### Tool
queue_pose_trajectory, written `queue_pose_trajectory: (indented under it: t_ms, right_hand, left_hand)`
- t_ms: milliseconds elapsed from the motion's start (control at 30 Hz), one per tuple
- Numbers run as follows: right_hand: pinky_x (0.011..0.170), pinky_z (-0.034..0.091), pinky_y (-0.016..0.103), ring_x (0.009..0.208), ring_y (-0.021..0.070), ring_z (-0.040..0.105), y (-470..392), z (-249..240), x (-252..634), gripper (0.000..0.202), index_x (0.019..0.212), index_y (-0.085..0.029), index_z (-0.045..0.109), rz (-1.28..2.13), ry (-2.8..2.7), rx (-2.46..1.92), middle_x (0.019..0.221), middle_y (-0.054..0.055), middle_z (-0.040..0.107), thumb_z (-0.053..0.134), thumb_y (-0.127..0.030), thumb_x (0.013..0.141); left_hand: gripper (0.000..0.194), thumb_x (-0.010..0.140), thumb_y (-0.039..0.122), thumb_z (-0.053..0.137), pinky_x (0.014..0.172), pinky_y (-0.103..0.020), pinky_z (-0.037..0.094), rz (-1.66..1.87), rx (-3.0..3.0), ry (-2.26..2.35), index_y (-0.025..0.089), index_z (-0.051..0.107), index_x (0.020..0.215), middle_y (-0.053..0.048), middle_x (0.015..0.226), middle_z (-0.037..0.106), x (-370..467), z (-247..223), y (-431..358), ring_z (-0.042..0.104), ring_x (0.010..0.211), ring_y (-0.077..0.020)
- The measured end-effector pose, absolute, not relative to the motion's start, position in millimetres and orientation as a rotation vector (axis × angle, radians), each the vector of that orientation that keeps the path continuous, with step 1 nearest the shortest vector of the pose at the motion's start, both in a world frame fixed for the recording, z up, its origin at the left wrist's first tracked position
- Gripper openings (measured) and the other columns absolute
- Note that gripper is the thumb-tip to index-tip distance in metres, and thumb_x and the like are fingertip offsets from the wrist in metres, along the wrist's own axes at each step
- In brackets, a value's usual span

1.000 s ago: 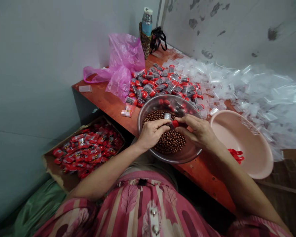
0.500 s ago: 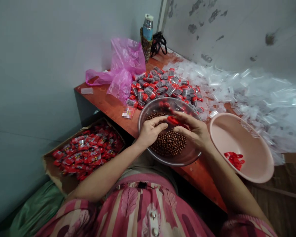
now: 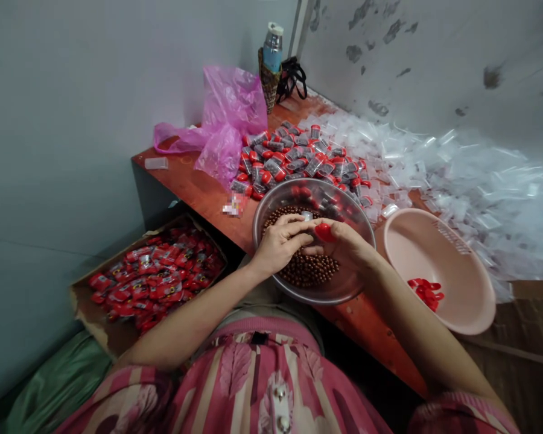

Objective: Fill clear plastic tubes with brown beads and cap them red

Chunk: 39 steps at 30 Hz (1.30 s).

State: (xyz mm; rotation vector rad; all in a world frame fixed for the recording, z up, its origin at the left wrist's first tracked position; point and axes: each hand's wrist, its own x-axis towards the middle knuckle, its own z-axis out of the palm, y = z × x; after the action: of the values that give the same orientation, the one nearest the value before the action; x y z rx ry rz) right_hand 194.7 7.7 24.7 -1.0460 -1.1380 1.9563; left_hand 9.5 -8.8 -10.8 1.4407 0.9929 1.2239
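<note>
Over a clear bowl [image 3: 357,283] of round brown balls [image 3: 314,271], my two hands meet with their fingertips close together. My left hand [image 3: 278,244] has its fingers closed around a small clear plastic container [image 3: 306,215], mostly hidden by the fingers. A glossy red cap [image 3: 324,231] is gripped by my right hand [image 3: 353,247], thumb against it, right beside the left fingertips. Whether cap and container touch is hidden. Right of the bowl, a pink basin [image 3: 466,265] holds a few loose red caps [image 3: 426,293].
Filled red-capped containers [image 3: 294,157] are heaped behind the bowl on the red table [image 3: 185,181]. Clear empty containers [image 3: 457,175] pile up at right. A carton [image 3: 84,295] of red packets [image 3: 154,271] stands low left. A pink bag [image 3: 235,102] and a flask [image 3: 273,51] are at the back.
The red cap has turned in my right hand, and its fingers have closed in toward the left hand. A whitish bit of container now shows above my left fingers.
</note>
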Motion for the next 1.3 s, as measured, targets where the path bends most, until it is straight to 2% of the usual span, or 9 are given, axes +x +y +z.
queue_pose_trajectory:
  t_ms: [267, 500, 600, 733, 800, 900, 1033, 1167, 1300]
  right_hand:
    - [0.081, 0.060, 0.041, 0.084, 0.0193, 0.067, 5.7, 19.1, 177.4, 0.028, 0.081, -0.017, 0.067, 1.999, -0.953, -0.953, 0.080, 0.002, 0.067, 0.079, -0.038, 0.067]
    - [0.084, 0.057, 0.040, 0.092, 0.0207, 0.065, 14.2, 19.4, 164.6, 0.026, 0.089, -0.022, 0.064, 1.846, -1.038, -1.072, 0.094, 0.005, 0.067, 0.073, -0.041, 0.074]
    - [0.086, 0.056, 0.042, 0.098, 0.0235, 0.065, 58.4, 29.7, 170.9, 0.041, 0.099, -0.021, 0.061, 1.666, -1.174, -1.137, 0.099, 0.009, 0.067, 0.057, -0.060, 0.084]
    - [0.083, 0.057, 0.048, 0.107, 0.0282, 0.064, 121.3, 45.2, 190.3, 0.073, 0.128, -0.022, 0.047, 1.312, -1.476, -1.258, 0.121, 0.017, 0.061, 0.027, -0.079, 0.086]
    - [0.082, 0.057, 0.048, 0.106, 0.0279, 0.065, 129.2, 43.4, 198.1, 0.072, 0.135, -0.020, 0.039, 1.228, -1.542, -1.333, 0.128, 0.020, 0.058, 0.025, -0.075, 0.090]
    - [0.088, 0.055, 0.046, 0.111, 0.0276, 0.064, 111.6, 24.5, 206.7, 0.049, 0.129, -0.019, 0.050, 1.067, -1.870, -1.387, 0.132, 0.017, 0.059, 0.051, -0.051, 0.091]
    - [0.098, 0.048, 0.049, 0.131, 0.0303, 0.051, 87.2, -8.4, 217.1, 0.034, 0.123, -0.019, 0.061, 0.320, -2.934, -1.080, 0.143, 0.014, 0.054, 0.047, -0.015, 0.093]
    - [0.092, 0.049, 0.043, 0.127, 0.0281, 0.051, 92.6, -24.6, 220.6, 0.034, 0.125, -0.014, 0.059, -0.053, -3.306, -0.696, 0.137, 0.015, 0.058, 0.042, -0.012, 0.095]
    - [0.080, 0.048, 0.034, 0.102, 0.0231, 0.060, 96.2, -22.1, 220.6, 0.028, 0.113, -0.010, 0.062, -0.217, -3.334, -0.749, 0.113, 0.016, 0.067, 0.040, -0.014, 0.097]
  left_hand:
    - [0.026, 0.082, 0.018, 0.064, 0.104, -0.035, 0.047, 1.250, 1.510, 1.024, 0.025, 0.077, 0.104, -0.006, 0.112, 0.070, 8.9, -10.9, -9.1, 0.064, 0.110, -0.0207]
    - [0.031, 0.085, 0.020, 0.063, 0.113, -0.040, 0.039, 1.386, 1.427, 1.013, 0.027, 0.072, 0.113, -0.004, 0.124, 0.069, 11.2, -16.2, -4.3, 0.056, 0.126, -0.0213]
    - [0.044, 0.084, 0.025, 0.066, 0.114, -0.040, 0.038, 1.495, 1.193, 1.013, 0.027, 0.062, 0.127, -0.005, 0.139, 0.059, 13.3, -20.6, 0.2, 0.052, 0.132, -0.0219]
    - [0.039, 0.082, 0.030, 0.068, 0.110, -0.038, 0.043, 1.528, 1.014, 0.918, 0.022, 0.065, 0.121, -0.008, 0.130, 0.066, 14.5, -22.4, 1.1, 0.059, 0.125, -0.0214]
    - [0.037, 0.082, 0.032, 0.069, 0.109, -0.037, 0.044, 1.544, 0.981, 0.878, 0.021, 0.065, 0.118, -0.009, 0.127, 0.068, 14.6, -21.1, 0.0, 0.061, 0.122, -0.0211]
    - [0.035, 0.083, 0.032, 0.068, 0.107, -0.037, 0.046, 1.534, 0.947, 0.854, 0.021, 0.066, 0.116, -0.009, 0.123, 0.070, 14.8, -18.0, -0.9, 0.063, 0.119, -0.0209]
    - [0.030, 0.084, 0.029, 0.068, 0.104, -0.036, 0.048, 1.507, 0.929, 0.832, 0.020, 0.068, 0.112, -0.009, 0.119, 0.072, 15.3, -15.7, -0.6, 0.065, 0.115, -0.0207]
    - [0.027, 0.083, 0.029, 0.069, 0.101, -0.035, 0.050, 1.508, 0.900, 0.825, 0.020, 0.069, 0.109, -0.008, 0.115, 0.073, 15.2, -15.8, -1.0, 0.067, 0.111, -0.0196]
    - [0.028, 0.083, 0.032, 0.070, 0.101, -0.036, 0.049, 1.517, 0.894, 0.833, 0.021, 0.070, 0.108, -0.007, 0.114, 0.074, 14.9, -15.2, -2.5, 0.068, 0.110, -0.0197]
